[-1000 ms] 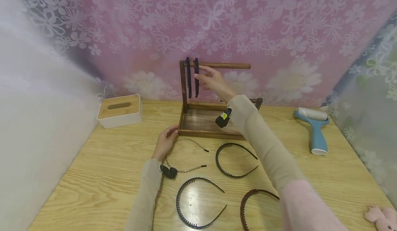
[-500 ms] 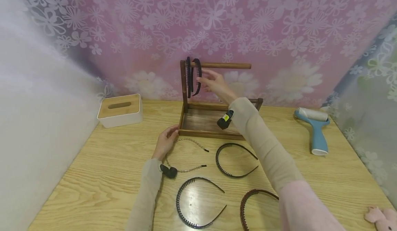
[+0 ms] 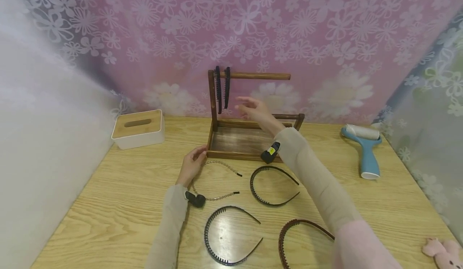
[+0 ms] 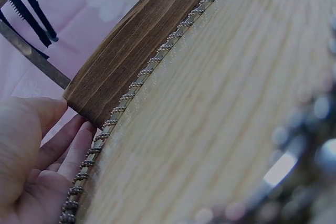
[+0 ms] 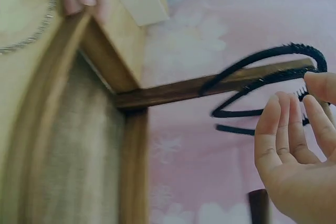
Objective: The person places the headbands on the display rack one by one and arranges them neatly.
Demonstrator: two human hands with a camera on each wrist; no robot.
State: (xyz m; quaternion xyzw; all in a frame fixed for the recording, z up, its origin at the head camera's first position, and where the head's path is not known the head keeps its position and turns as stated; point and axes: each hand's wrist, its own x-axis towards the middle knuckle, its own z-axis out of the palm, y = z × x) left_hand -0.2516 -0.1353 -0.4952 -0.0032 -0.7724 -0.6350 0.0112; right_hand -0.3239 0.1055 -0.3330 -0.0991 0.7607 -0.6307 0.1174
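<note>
A wooden rack [image 3: 235, 155] with a tray base and a raised bar stands at the back of the table. Two black toothed headbands, a left one [image 3: 218, 92] and a right one [image 3: 227, 88], hang from the bar near its post. Just right of them my right hand [image 3: 255, 110] is in the air, fingers loosely bent and holding nothing. My left hand [image 3: 191, 165] grips the tray's front left corner, thumb and fingers on either side of the wood [image 4: 131, 51]. Close beside that hand lies a beaded headband [image 4: 139, 83], partly behind it in the head view.
Three more toothed headbands lie in front: a black one [image 3: 252, 182], a dark one [image 3: 206, 233] and a reddish-brown one [image 3: 281, 241], partly under the right sleeve. A tissue box [image 3: 139, 130] stands left, a blue-handled lint roller [image 3: 369, 156] right, a pink plush toy [image 3: 443, 255] front right.
My right hand has let go of the right-hand hanging headband and drawn back down and to the right. That headband turned, then hung edge-on again. My left hand stays at the corner.
</note>
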